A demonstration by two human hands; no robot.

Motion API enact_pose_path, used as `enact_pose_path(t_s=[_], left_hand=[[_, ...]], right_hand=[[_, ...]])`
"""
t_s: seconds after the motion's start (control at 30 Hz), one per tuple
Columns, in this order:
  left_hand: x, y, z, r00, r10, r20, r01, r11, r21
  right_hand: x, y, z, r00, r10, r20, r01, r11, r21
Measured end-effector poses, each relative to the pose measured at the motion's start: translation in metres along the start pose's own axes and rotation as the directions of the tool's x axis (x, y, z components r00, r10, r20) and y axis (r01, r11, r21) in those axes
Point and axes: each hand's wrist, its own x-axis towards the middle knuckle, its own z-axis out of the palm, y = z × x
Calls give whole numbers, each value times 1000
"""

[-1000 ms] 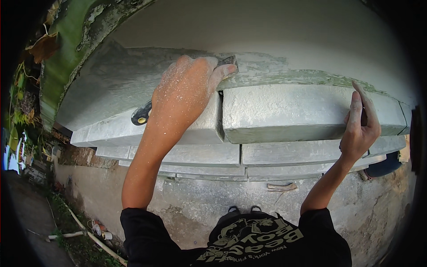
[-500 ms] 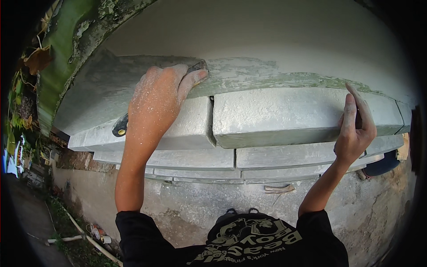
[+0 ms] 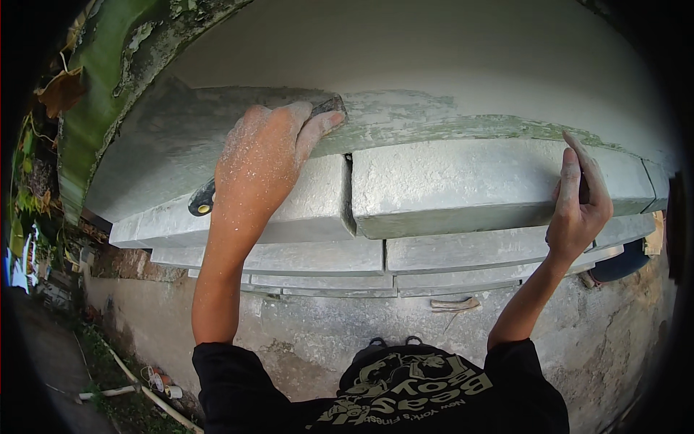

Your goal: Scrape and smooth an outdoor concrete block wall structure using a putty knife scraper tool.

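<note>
left hand [image 3: 264, 155]: arm raised, fingers curled shut | right hand [image 3: 578, 206]: raised, forefinger extended

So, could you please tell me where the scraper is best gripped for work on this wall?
Grip the scraper by its dark handle, coming from the left and over the top, as the left hand does. The handle angles down to the left while the blade end lies flat on the wall, so fingertips can press near the blade.

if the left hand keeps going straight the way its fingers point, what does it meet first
Probably nothing solid: the left hand presses a dark-handled scraper up and right along the flaky green-grey painted wall band, which runs on unobstructed, though depth is unclear.
</note>
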Motion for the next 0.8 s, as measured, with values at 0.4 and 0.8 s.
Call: enact_pose_path(t_s=[0.4,0.8], left_hand=[[2,9,-1,994,-69,85,73,997,-41],[3,-7,7,996,87,2,-87,996,-6]], right_hand=[[0,2,-5,999,44,9,-44,999,-15],[0,4,-4,999,48,15,-48,999,-26]])
